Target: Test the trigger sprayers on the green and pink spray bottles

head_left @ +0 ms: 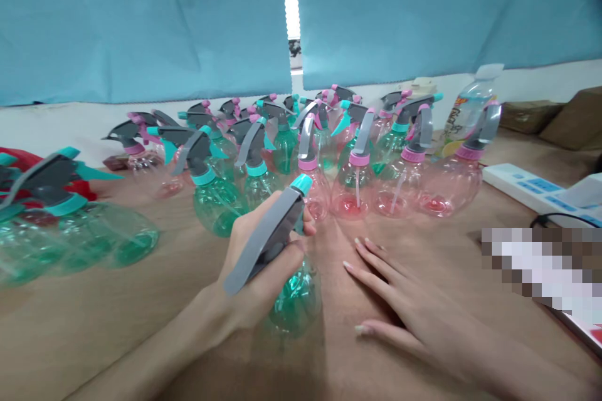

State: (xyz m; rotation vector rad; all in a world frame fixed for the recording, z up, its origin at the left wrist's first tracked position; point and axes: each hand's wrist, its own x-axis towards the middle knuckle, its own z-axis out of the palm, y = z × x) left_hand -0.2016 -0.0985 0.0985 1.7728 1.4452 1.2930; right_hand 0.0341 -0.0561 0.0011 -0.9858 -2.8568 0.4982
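Note:
My left hand (pixel 256 263) is wrapped round the neck of a green spray bottle (pixel 296 301) with a grey and turquoise trigger head. The bottle is close to upright at the front middle of the wooden table, its nozzle pointing up and away from me. My fingers hide its collar and part of the trigger. To the right, my right hand (pixel 404 301) lies flat, palm down, fingers spread and holding nothing. Just beyond both hands stand several pink spray bottles (pixel 353 191) and a green spray bottle (pixel 219 200), with more behind them.
More green spray bottles (pixel 108 238) stand at the left, near a red item (pixel 23 160). At the right are a labelled drink bottle (pixel 470 109), a white power strip (pixel 531 185) and brown boxes (pixel 574 119). A blue sheet (pixel 141 19) hangs behind the table.

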